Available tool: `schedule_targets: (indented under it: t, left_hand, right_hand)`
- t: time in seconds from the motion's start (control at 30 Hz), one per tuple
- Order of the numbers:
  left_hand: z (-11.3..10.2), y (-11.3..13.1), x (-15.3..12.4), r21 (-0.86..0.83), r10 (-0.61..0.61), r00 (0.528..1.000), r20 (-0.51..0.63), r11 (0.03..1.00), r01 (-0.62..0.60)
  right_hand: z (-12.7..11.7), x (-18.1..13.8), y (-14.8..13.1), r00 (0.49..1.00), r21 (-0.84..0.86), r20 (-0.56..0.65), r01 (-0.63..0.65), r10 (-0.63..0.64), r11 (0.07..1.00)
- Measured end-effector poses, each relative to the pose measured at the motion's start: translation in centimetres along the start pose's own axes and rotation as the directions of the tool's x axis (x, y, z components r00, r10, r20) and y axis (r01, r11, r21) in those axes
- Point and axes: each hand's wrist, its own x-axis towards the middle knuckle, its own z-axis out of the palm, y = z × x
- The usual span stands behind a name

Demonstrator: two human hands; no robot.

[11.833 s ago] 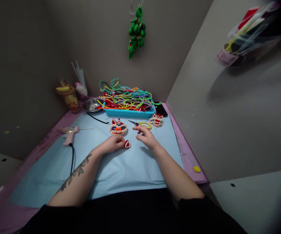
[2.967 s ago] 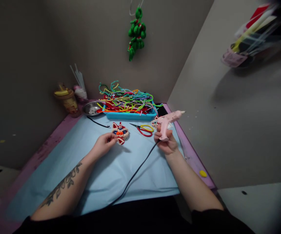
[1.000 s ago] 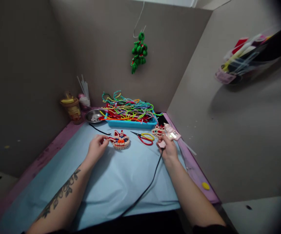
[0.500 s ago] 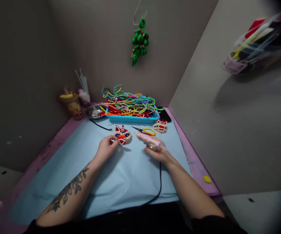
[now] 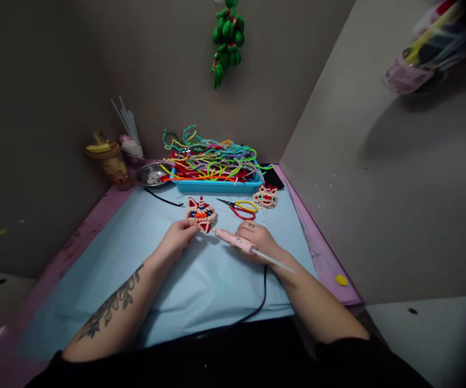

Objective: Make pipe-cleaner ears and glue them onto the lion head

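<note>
My left hand (image 5: 182, 235) pinches a small triangular piece (image 5: 205, 227), red with a cream border, between thumb and fingertips. Right behind it lies a pipe-cleaner lion head (image 5: 201, 212) with blue eyes, an orange nose and a striped horn; whether the two touch I cannot tell. A pink hot glue gun (image 5: 235, 241) is in my right hand (image 5: 259, 240), fingers wrapped round its handle. Its nozzle points left, close to the triangle's right side. A clear glue stick (image 5: 275, 261) juts from its back end, and a black cord (image 5: 264, 293) runs down from it.
Yellow-and-red-handled scissors (image 5: 241, 208) and a second lion head (image 5: 265, 197) lie behind my right hand. A blue tray (image 5: 217, 187) of colourful pipe cleaners, a metal bowl (image 5: 154, 175), a black stem (image 5: 163, 198) and a lidded cup (image 5: 114, 164) stand or lie farther back.
The glue gun has turned and come left and nearer me, so its nozzle is now beside the triangular piece. My left hand keeps the piece. The head view has tilted down slightly.
</note>
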Motion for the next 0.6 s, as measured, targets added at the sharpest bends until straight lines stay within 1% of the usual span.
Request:
schedule_targets:
  t: [0.13, 0.27, 0.6]
  left_hand:
    - [0.06, -0.25, 0.06, 0.018, 0.01, 1.0, 0.01, 1.0, -0.01]
    - [0.17, -0.27, -0.04, 0.041, 0.009, 1.0, -0.006, 0.999, -0.009]
    - [0.24, -0.05, -0.14, 0.024, -0.01, 1.0, -0.004, 1.0, 0.01]
  right_hand:
    - [0.06, 0.1, -0.03, 1.0, -0.022, 0.002, -0.024, 0.025, 0.999]
    - [0.19, 0.08, 0.1, 1.0, -0.057, 0.001, -0.01, 0.01, 0.998]
    - [0.53, -0.25, 0.54, 1.0, -0.088, 0.008, -0.02, 0.021, 0.996]
